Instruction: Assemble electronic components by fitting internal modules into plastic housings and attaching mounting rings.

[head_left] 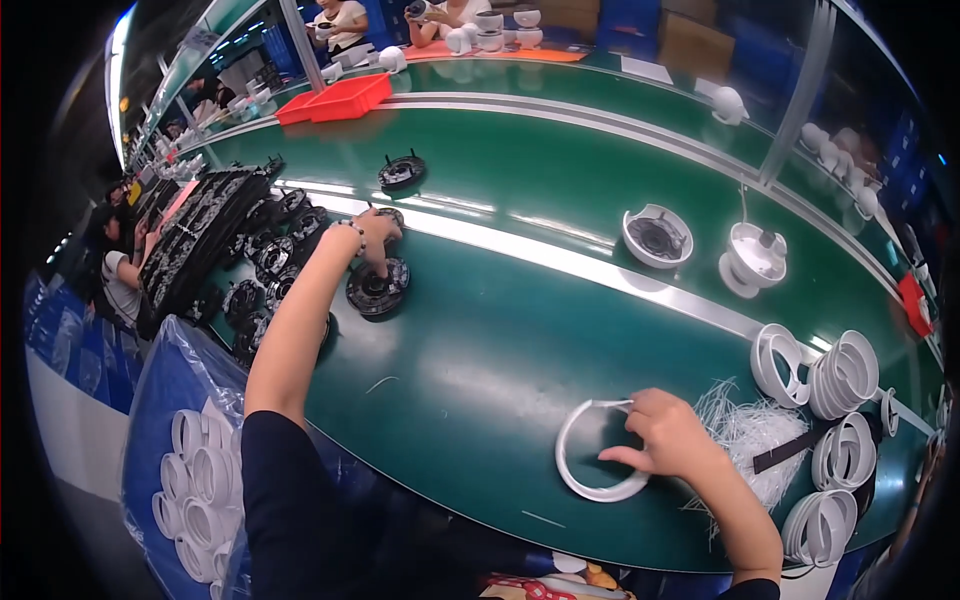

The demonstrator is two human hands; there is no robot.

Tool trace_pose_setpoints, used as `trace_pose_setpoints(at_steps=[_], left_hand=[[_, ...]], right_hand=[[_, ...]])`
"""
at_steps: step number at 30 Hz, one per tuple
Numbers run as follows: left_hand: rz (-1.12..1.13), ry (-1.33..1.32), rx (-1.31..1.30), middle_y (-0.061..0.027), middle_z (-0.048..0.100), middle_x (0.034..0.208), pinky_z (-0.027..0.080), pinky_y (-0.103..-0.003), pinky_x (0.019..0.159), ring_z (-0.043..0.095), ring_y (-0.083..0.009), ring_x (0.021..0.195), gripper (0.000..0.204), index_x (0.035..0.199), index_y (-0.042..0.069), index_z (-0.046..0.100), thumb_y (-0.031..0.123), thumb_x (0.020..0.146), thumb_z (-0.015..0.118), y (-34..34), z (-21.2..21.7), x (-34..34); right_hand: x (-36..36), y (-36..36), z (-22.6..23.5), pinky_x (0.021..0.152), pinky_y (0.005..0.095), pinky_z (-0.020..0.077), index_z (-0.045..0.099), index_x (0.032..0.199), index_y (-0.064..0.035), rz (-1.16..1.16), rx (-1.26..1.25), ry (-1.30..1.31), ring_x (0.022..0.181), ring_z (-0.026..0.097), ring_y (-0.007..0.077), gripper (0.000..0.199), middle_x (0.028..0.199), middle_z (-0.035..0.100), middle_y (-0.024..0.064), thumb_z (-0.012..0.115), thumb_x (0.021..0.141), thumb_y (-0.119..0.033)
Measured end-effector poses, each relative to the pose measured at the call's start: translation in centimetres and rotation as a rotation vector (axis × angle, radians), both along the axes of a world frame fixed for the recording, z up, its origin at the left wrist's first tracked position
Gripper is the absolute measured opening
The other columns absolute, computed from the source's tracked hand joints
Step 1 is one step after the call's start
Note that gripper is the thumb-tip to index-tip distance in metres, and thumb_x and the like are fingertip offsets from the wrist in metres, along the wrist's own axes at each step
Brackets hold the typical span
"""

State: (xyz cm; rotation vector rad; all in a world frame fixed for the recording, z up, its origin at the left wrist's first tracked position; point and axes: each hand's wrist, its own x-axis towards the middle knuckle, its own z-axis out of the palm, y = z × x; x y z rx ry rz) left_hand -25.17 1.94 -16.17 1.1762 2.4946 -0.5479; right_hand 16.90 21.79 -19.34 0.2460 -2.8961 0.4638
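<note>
My left hand [373, 240] reaches far out over the table's left part, fingers bent down among black round parts. One finger or the thumb touches the top of a black round part [377, 292]; another black disc [393, 216] is partly hidden behind the hand. Near the table's front edge, my right hand [662, 432] grips a white plastic ring [600, 492] at its right side, the thumb stretched inside it. The ring has a gap or notch at its top, partly covered by the fingers. A single black round part [402, 171] lies beyond my left hand.
Black parts [273, 255] pile up beside a stack of black trays [200, 235]. White rings [843, 375] and a heap of clear strips [745, 440] lie right. Two white housings [657, 236] stand beyond the metal strip. A bag of white rings [205, 475] is left. People work beyond.
</note>
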Motion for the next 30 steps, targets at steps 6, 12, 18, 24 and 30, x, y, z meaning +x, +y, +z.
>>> trace_pose_setpoints(at_steps=[6, 12, 18, 24, 30], left_hand=[[-0.155, 0.178, -0.018, -0.0153, 0.007, 0.14, 0.013, -0.054, 0.101, 0.001, -0.0414, 0.127, 0.059, 0.093, 0.02, 0.058, 0.03, 0.04, 0.082, 0.8, -1.7, 2.2], [-0.4, -0.28, 0.507, -0.0148, 0.059, 0.078, 0.045, -0.031, 0.067, 0.057, -0.0265, 0.074, 0.045, 0.086, 0.002, 0.053, 0.022, 0.054, 0.077, 5.0, -1.2, 5.4], [-0.354, -0.707, 0.479, -0.0063, 0.059, 0.073, 0.043, -0.026, 0.063, 0.054, -0.0129, 0.069, 0.036, 0.085, 0.002, 0.056, 0.023, 0.062, 0.073, 10.2, -0.2, 11.6], [-0.356, -1.027, 0.53, -0.0095, 0.061, 0.088, 0.044, -0.029, 0.076, 0.056, -0.0174, 0.083, 0.046, 0.098, 0.001, 0.057, 0.025, 0.061, 0.071, 13.1, -2.9, 14.4], [0.105, -1.769, 0.92, -0.0075, 0.058, 0.097, 0.044, -0.027, 0.081, 0.055, -0.0139, 0.088, 0.037, 0.108, -0.003, 0.051, -0.004, 0.071, 0.055, 13.2, -6.6, 17.2]], right_hand=[[0.0, -2.6, 1.5, 0.093, 0.059, 0.0208, 0.045, 0.113, -0.0024, -0.153, 0.0, -0.055, 0.118, 0.026, 0.0415, 0.086, 0.125, 0.033, 0.0186, 0.072, 0.05, -0.054], [1.6, -2.8, 1.7, 0.093, 0.0628, 0.0162, 0.024, 0.131, -0.004, -0.218, 0.142, -0.434, 0.123, 0.013, 0.0463, 0.112, 0.135, 0.014, 0.0232, 0.078, 0.043, -0.048], [1.9, -0.9, 2.8, 0.096, 0.0607, 0.0149, 0.012, 0.134, -0.0066, -0.25, 0.138, -0.621, 0.124, 0.011, 0.0457, 0.121, 0.137, 0.009, 0.0225, 0.082, 0.04, -0.036], [2.2, 0.5, 0.2, 0.098, 0.0442, 0.0245, 0.021, 0.127, 0.0064, -0.372, -0.15, -0.094, 0.119, 0.025, 0.0405, 0.109, 0.131, 0.023, 0.0255, 0.076, 0.048, -0.043], [-2.0, 1.5, -3.0, 0.099, 0.039, 0.0249, 0.017, 0.128, 0.0094, -0.764, -0.916, 0.181, 0.121, 0.026, 0.0353, 0.109, 0.127, 0.027, 0.029, 0.077, 0.053, -0.042]])
